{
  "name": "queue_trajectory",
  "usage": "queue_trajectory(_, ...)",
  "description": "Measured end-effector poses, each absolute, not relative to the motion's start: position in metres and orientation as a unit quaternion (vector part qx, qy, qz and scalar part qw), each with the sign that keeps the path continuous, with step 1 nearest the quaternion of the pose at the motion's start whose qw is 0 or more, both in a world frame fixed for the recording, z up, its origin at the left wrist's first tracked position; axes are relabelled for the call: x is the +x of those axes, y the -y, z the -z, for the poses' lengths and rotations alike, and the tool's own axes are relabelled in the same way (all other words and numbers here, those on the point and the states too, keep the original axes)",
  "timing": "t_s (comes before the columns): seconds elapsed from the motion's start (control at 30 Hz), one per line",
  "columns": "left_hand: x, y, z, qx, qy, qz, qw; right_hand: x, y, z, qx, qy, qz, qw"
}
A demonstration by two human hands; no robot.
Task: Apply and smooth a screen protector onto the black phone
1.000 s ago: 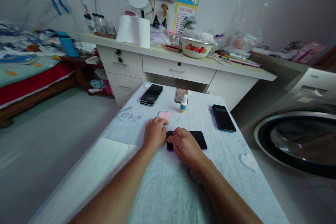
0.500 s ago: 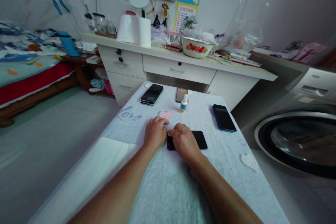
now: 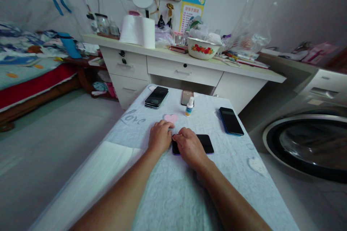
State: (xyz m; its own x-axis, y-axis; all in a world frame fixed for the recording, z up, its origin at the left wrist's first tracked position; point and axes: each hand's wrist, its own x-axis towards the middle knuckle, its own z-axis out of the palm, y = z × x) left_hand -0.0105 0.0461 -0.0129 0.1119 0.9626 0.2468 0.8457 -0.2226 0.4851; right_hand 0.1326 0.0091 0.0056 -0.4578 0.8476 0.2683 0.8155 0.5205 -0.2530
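Note:
A dark smartphone with a purplish edge lies face up and crosswise on the cloth-covered table. Over its left part is my right hand, closed, with fingers bunched and the tips pressed down near the phone's left end. Whether something small is pinched there is hidden. My left hand rests on the cloth beside that end, fingers loosely bent and apart from the thumb side, close to or touching the phone's edge. Beyond the hands stands a small white-capped bottle with a blue and yellow label.
Stacked phones lie at the table's far left, a blue-edged phone at the right and a gold-coloured phone behind the bottle. A white desk stands beyond; a washing machine is on the right.
The hands and phones keep nearly the same places. Only a very slight shift of the whole view shows.

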Motion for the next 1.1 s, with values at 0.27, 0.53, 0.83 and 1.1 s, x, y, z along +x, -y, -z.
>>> queue_trajectory(0.27,-0.0095,-0.0447,0.0107,0.736,-0.616,-0.253,0.122,0.1317,-0.0113,-0.0067,-0.505,0.845,-0.040,0.173)
queue_trajectory(0.53,-0.0090,-0.0424,0.0079,0.738,-0.615,-0.250,0.121,0.1378,-0.0098,-0.0129,-0.553,0.821,-0.012,0.141)
queue_trajectory(0.83,-0.0094,-0.0435,0.0116,0.742,-0.609,-0.257,0.115,0.1359,-0.0075,-0.0107,-0.559,0.818,0.005,0.132)
queue_trajectory(1.1,-0.0096,-0.0441,0.0109,0.742,-0.609,-0.252,0.120,0.1320,-0.0105,-0.0081,-0.510,0.845,-0.026,0.159)
